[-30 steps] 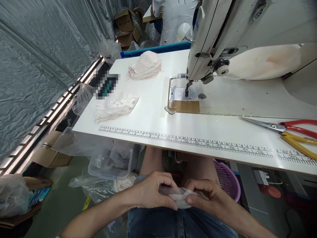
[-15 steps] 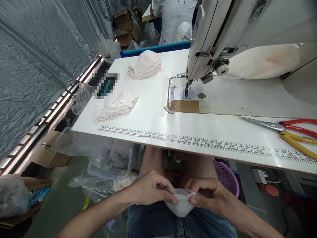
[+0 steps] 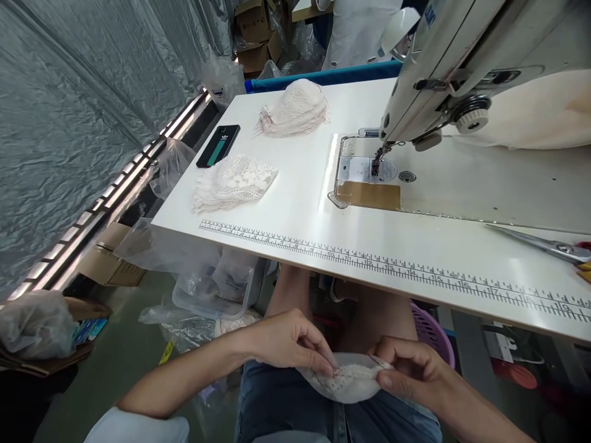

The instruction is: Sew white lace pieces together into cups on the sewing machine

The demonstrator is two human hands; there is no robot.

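Observation:
Over my lap, a whitish, cup-shaped lace fabric piece (image 3: 353,381) is stretched between my two hands. My left hand (image 3: 300,347) pinches its left side between thumb and fingers. At the other end, my right hand (image 3: 409,369) grips the edge with thumb and forefinger. Above on the white table (image 3: 295,215) lie a stack of white lace pieces (image 3: 235,181) and a stack of pale pink cup-shaped pieces (image 3: 295,107). The sewing machine (image 3: 429,92) stands to the right of them, its needle and presser foot over the metal plate.
A phone (image 3: 218,146) lies near the table's left edge. Scissors (image 3: 554,246) rest at the right, behind a printed ruler scale (image 3: 369,258). Beneath the table are a clear plastic bin (image 3: 212,301) and a purple basket (image 3: 431,335). Across the table is a person in white (image 3: 362,34).
My hands have moved apart, spreading the lace piece wider, and more of its lace shows. The camera view has shifted, so the table and machine appear further right.

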